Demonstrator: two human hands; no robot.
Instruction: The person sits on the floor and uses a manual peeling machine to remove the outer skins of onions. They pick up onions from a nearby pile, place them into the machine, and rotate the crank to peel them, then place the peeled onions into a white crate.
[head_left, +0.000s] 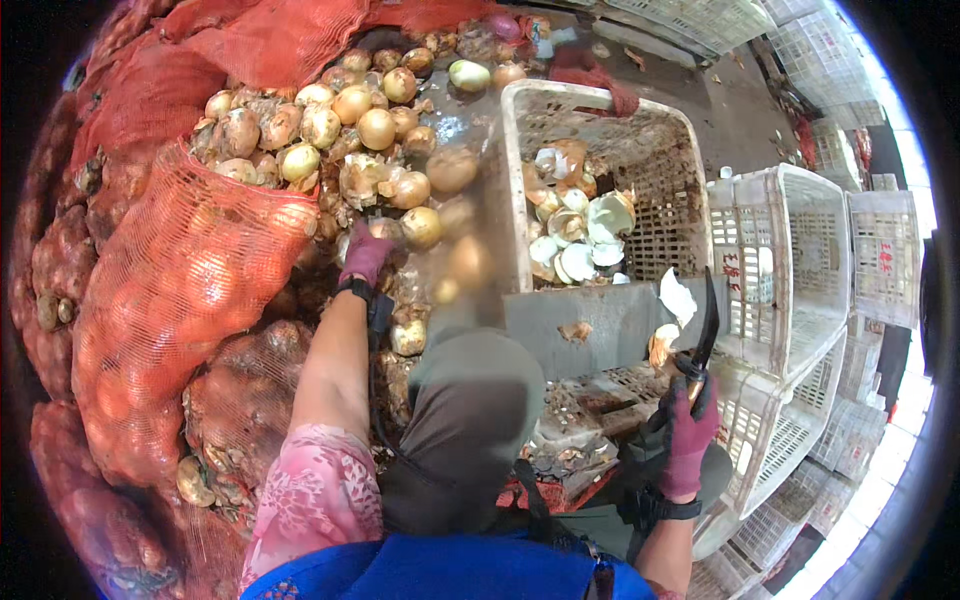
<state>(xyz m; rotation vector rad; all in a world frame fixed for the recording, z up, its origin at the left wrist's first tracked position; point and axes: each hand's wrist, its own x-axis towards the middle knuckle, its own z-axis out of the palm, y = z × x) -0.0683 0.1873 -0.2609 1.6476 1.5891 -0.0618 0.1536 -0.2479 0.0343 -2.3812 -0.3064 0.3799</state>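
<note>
My left hand (366, 251), in a magenta glove, reaches into a heap of yellow onions (375, 129) spilling from an orange mesh sack (195, 300). Its fingertips are among the onions, partly hidden, so I cannot tell whether they grip one. A yellow onion (421, 227) lies just right of the fingers. My right hand (691, 431), gloved alike, holds a knife with a dark curved blade (707, 322), tip pointing up. Beside the blade are a white onion layer (677, 296) and a brown piece of onion skin (663, 345), in front of a grey board (607, 326).
Past the board stands a dirty white plastic crate (600, 94) with onion skins and cut pieces (577, 225) inside. More white crates (814, 262) are stacked at the right. Filled mesh sacks (112, 502) crowd the left side. Red netting (592, 79) hangs over the crate's far rim.
</note>
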